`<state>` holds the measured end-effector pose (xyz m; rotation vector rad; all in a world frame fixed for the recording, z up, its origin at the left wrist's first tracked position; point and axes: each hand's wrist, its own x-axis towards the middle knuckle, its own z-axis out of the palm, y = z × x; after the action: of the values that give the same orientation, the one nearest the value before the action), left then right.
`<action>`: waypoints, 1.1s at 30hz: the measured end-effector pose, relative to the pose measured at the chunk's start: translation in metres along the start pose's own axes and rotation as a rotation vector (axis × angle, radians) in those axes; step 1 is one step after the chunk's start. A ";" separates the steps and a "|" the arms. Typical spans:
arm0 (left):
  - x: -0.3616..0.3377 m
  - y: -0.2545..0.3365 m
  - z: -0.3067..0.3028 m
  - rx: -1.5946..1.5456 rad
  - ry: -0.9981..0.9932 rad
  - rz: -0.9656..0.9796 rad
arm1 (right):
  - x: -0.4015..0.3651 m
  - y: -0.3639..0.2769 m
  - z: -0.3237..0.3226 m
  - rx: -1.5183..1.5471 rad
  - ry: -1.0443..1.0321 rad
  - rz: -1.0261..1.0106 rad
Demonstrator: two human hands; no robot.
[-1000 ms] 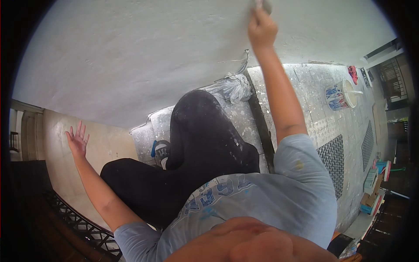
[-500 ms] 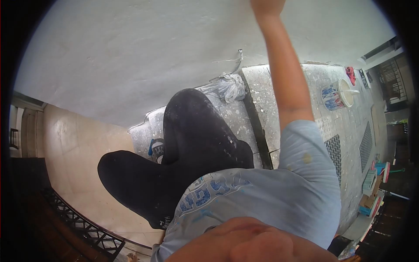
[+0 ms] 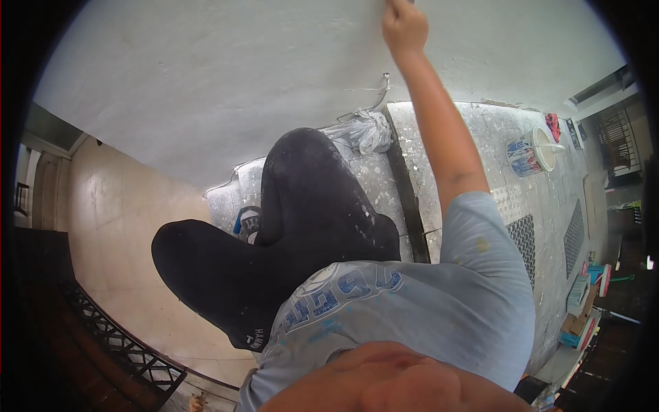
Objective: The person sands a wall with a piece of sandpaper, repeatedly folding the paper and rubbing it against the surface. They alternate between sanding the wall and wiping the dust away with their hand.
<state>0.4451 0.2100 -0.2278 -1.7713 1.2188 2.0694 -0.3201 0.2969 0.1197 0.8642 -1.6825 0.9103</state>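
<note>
My right hand (image 3: 406,31) is raised at the top edge of the view, close to the pale wall (image 3: 240,62). Its fingers are closed round something, of which only a small dark bit shows; the rest lies beyond the frame. Below, the bare forearm stretches up from a grey sleeve. My left hand does not show. To the right of the arm, a paint-splashed bucket (image 3: 525,156) stands on the floor, with pale stuff inside and a light handle sticking out over its rim.
A crumpled clear plastic bag (image 3: 371,132) lies at the wall's foot, beside a dark floor strip (image 3: 406,192). Metal gratings (image 3: 523,247) lie to the right, beyond them boxes and brushes (image 3: 583,295). A red cloth (image 3: 552,127) is near the bucket. Smooth beige floor (image 3: 117,226) spreads left.
My right hand has come down and slightly left, so that more of the fist shows. My body and the view have shifted slightly; the bucket and the bag lie where they were.
</note>
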 end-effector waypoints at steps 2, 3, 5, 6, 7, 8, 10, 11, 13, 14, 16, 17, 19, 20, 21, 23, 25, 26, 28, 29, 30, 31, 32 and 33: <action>-0.001 0.000 0.001 0.002 -0.001 -0.001 | 0.025 -0.009 -0.008 0.044 0.015 0.002; -0.002 0.001 0.001 0.002 0.000 -0.002 | 0.031 -0.015 -0.013 0.041 0.004 0.015; -0.002 0.002 0.001 0.003 0.000 -0.002 | 0.021 -0.008 -0.010 -0.028 -0.026 0.007; -0.002 0.002 0.000 0.002 -0.001 0.000 | -0.004 0.009 0.003 -0.090 -0.043 -0.016; -0.002 0.003 0.002 0.001 -0.001 0.002 | -0.028 0.022 0.014 -0.153 -0.060 -0.041; -0.003 0.003 0.001 0.000 -0.001 0.002 | -0.050 0.022 0.017 -0.121 -0.066 -0.028; -0.003 0.003 0.001 -0.004 0.001 0.004 | -0.091 0.013 0.017 -0.056 -0.080 -0.004; -0.003 0.004 -0.001 -0.001 0.001 0.005 | -0.105 0.011 0.017 -0.049 -0.095 0.011; -0.006 0.008 -0.001 0.010 0.000 0.010 | -0.118 0.008 0.015 -0.041 -0.120 0.048; -0.007 0.008 -0.001 0.015 -0.001 0.008 | -0.120 0.010 0.015 -0.038 -0.126 0.063; -0.009 0.012 -0.001 0.031 -0.001 0.009 | -0.111 0.009 0.012 -0.077 -0.128 0.028; -0.011 0.014 -0.002 0.034 -0.003 0.009 | -0.104 0.009 0.010 -0.094 -0.131 0.009; -0.013 0.018 -0.003 0.043 0.000 0.006 | -0.066 0.002 0.001 -0.053 -0.172 0.065; -0.013 0.019 -0.002 0.046 0.002 0.003 | -0.044 -0.002 -0.005 -0.033 -0.195 0.093; -0.015 0.022 -0.002 0.050 0.003 0.001 | -0.019 -0.006 -0.009 -0.003 -0.104 0.055; -0.015 0.026 -0.001 0.052 0.008 -0.004 | 0.020 -0.011 -0.007 0.057 0.080 -0.030; -0.015 0.026 -0.001 0.051 0.014 -0.008 | 0.007 -0.011 -0.006 0.057 0.021 0.015; -0.015 0.029 -0.003 0.049 0.017 -0.007 | -0.003 -0.011 -0.005 0.055 -0.005 0.038; -0.014 0.031 -0.004 0.051 0.013 0.002 | -0.063 0.013 0.012 -0.134 -0.111 -0.017; -0.012 0.031 -0.005 0.044 0.013 0.002 | -0.077 0.018 0.019 -0.108 -0.069 -0.008; -0.013 0.033 -0.006 0.041 0.013 0.004 | -0.084 0.013 0.020 -0.078 -0.031 0.003; -0.015 0.034 -0.009 0.039 0.015 0.004 | -0.091 0.011 0.022 -0.049 0.001 0.023; -0.016 0.034 -0.010 0.043 0.017 0.001 | -0.092 0.015 0.023 -0.033 -0.016 0.020; -0.015 0.037 -0.011 0.048 0.019 -0.003 | -0.081 0.012 0.019 -0.074 -0.031 0.013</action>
<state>0.4364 0.1840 -0.1967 -1.7747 1.2593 2.0089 -0.3179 0.2958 0.0359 0.8219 -1.7401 0.8416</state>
